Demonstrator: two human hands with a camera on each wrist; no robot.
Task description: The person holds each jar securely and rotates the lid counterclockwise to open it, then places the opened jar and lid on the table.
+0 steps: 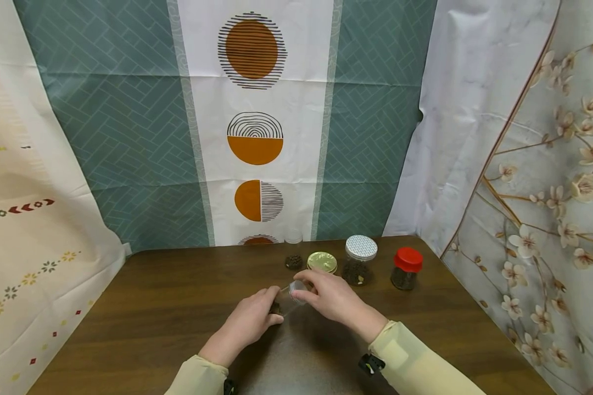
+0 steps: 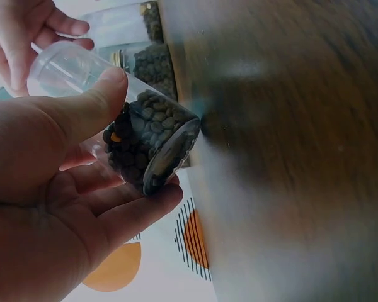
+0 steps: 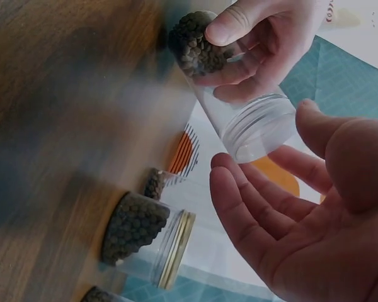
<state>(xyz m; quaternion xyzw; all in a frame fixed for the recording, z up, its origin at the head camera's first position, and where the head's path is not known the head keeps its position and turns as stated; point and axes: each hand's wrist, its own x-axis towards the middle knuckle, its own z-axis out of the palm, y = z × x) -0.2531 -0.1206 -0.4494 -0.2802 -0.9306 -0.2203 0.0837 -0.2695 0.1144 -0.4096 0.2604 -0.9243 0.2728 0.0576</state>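
Observation:
My left hand (image 1: 252,318) grips a clear plastic jar (image 3: 209,100) low on its body, thumb on one side and fingers round the other. Dark brown pellets (image 2: 154,119) fill the jar's lower part. The jar leans over, its base edge close to the tabletop and its top toward my right hand (image 1: 332,296). At that end, the right thumb and fingers pinch the rim of a clear, ridged lid (image 3: 259,129). The lid sits at the jar's mouth.
Farther back on the brown wooden table (image 1: 188,285) stand a clear-topped jar (image 1: 294,251), a gold-lidded jar (image 1: 322,262), a jar with a pale patterned lid (image 1: 361,248) and a red-lidded jar (image 1: 408,260). Patterned cloth (image 1: 113,137) hangs behind the table.

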